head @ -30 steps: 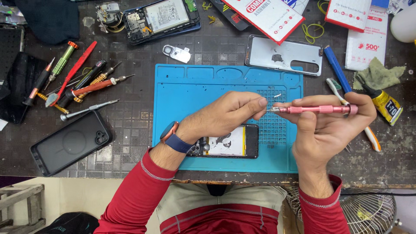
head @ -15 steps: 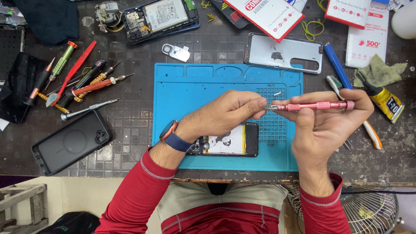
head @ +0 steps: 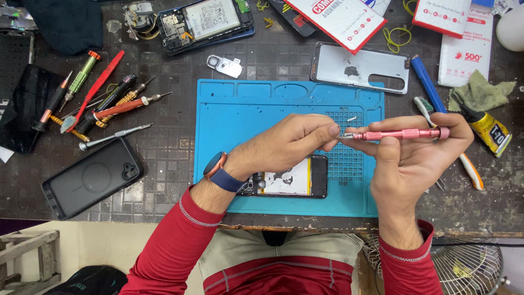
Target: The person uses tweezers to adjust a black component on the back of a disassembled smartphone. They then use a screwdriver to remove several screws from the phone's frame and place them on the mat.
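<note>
The right hand (head: 415,158) was closed around a pink precision screwdriver (head: 398,134), holding it level with the thumb on top of the shaft and the butt end against the forefinger. The left hand (head: 289,145) had its fingertips pinched together at the driver's tip, on the bit or something tiny there; which one could not be told. Against the pictures from a second and half a second before, almost nothing had shifted: both hands kept the same pose and the driver only sat a touch differently, so the fiddling at the tip looked to be going on rather than finished. Just below the left wrist, the opened phone (head: 292,177) lay flat on the blue repair mat (head: 245,114), untouched, its near end hidden under the wrist with the smartwatch (head: 218,169). A small loose part (head: 352,118) lay on the mat's gridded corner above the tip. Spare screwdrivers (head: 109,106) and a black phone case (head: 93,177) lay well to the left, a silver back cover (head: 360,68) beyond the mat.
</note>
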